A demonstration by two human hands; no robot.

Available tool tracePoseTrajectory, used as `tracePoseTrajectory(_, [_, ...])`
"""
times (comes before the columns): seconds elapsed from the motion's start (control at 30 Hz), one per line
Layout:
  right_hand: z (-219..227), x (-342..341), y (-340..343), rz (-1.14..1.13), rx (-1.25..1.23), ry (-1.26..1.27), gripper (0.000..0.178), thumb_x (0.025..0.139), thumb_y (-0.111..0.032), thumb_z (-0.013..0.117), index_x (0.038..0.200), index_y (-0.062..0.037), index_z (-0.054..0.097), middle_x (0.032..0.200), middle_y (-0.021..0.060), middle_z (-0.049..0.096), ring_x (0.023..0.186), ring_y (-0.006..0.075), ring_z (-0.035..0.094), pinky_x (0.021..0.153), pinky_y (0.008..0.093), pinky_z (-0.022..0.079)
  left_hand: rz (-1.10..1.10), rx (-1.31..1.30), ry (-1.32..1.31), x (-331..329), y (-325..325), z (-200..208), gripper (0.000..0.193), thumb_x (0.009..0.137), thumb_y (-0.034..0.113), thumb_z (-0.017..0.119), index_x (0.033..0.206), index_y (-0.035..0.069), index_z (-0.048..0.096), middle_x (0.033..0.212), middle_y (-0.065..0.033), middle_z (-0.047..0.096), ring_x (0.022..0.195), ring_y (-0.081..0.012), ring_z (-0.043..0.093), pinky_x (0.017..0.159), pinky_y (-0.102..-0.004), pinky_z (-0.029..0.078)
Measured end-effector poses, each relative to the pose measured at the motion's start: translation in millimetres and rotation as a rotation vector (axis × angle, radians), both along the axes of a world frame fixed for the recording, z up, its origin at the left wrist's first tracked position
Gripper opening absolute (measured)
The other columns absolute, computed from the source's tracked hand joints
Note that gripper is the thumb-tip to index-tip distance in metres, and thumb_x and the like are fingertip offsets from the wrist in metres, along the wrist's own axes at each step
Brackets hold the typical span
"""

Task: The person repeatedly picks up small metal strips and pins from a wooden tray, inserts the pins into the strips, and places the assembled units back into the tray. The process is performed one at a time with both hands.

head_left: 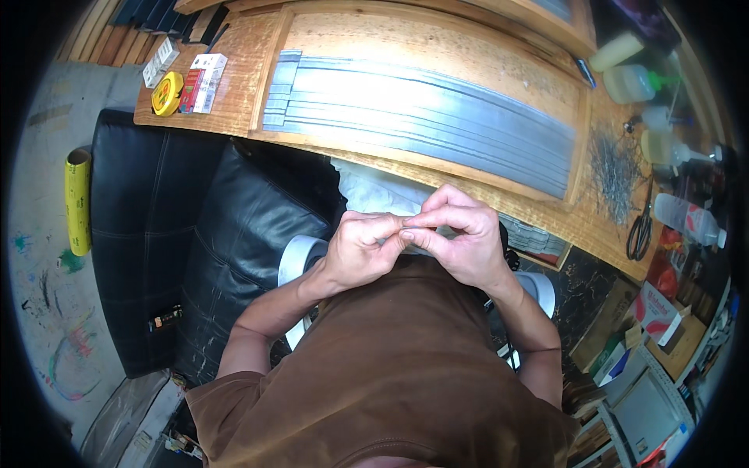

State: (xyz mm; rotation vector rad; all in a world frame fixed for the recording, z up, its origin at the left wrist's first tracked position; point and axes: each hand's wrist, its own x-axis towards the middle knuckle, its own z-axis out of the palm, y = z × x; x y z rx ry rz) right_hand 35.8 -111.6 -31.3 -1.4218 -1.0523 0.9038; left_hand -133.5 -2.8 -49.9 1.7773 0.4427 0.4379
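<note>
In front of my brown shirt, just short of the bench edge, my two hands meet at the fingertips. My left hand point(360, 248) is closed in a pinch of thumb and forefinger. My right hand point(466, 240) pinches against it from the other side. Whatever lies between the fingertips is too small to make out. Beyond them, a shallow wooden tray point(581, 144) on the bench carries long grey strips point(421, 113) laid side by side, with shorter pieces at the left end. A loose heap of thin metal wires or pins point(614, 173) lies right of the tray.
Black-handled scissors point(640, 232) lie at the bench's right end, near several bottles point(686, 214). A yellow tape measure point(167, 93) and small boxes point(209, 82) sit at its left. A black leather sofa point(148, 234) stands left, beside a yellow roll point(78, 203).
</note>
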Motion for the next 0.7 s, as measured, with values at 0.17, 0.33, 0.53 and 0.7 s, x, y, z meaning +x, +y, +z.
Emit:
tracePoseTrajectory(0.17, [2.8,-2.9,-0.2,-0.020,-0.013,0.001,0.015,0.081,0.000,0.085,0.095,-0.0030,0.082,0.085,0.0040,0.068,0.076,0.0131,0.066,0.066,0.0264,0.053,-0.024,-0.044,0.043,0.0,2.8,10.7,0.005,0.091,-0.002,0.072,0.094,-0.003,0.075,0.082,-0.0176,0.075,0.067,-0.0251,0.075,0.059,-0.0317,0.055])
tracePoseTrajectory(0.33, [2.0,-6.5,0.1,-0.018,-0.010,-0.013,0.016,0.081,0.000,0.086,0.095,-0.0033,0.082,0.085,0.0040,0.068,0.077,0.0135,0.066,0.067,0.0264,0.053,-0.024,-0.047,0.013,-4.8,2.6,2.4,0.007,0.089,-0.004,0.071,0.095,-0.004,0.075,0.084,-0.0184,0.076,0.069,-0.0278,0.075,0.060,-0.0316,0.057])
tracePoseTrajectory(0.53, [-3.0,-11.9,7.8,0.009,0.051,-0.001,0.016,0.081,0.000,0.086,0.096,-0.0035,0.082,0.087,0.0039,0.067,0.079,0.0136,0.065,0.069,0.0263,0.053,0.033,0.120,-0.078,-10.0,5.3,-3.8,0.018,0.086,-0.007,0.073,0.103,-0.005,0.076,0.083,-0.0169,0.076,0.067,-0.0245,0.074,0.060,-0.0311,0.056])
tracePoseTrajectory(0.7, [-0.9,-11.6,17.3,0.071,0.034,0.035,0.016,0.081,0.000,0.086,0.096,-0.0030,0.082,0.086,0.0041,0.066,0.078,0.0136,0.064,0.068,0.0267,0.052,0.085,0.119,-0.033,-15.2,5.1,4.8,0.012,0.084,-0.009,0.071,0.096,-0.006,0.075,0.081,-0.0190,0.074,0.068,-0.0311,0.074,0.060,-0.0349,0.058])
